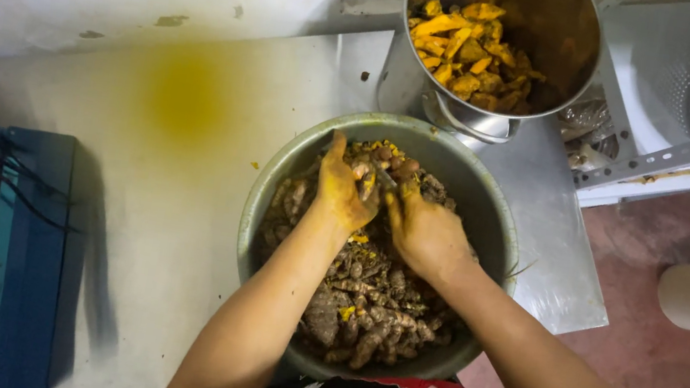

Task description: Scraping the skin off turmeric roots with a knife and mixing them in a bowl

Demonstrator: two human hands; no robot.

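hands: left (344,187) and right (427,232) curled on one root piece (380,176) (yellow-stained) | forearms angled over bowl (492,199)

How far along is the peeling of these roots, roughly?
Done: a steel pot holds a modest heap of peeled orange pieces. In hand: left hand and right hand work one root over the grey basin. Left: most brown unpeeled roots remain.
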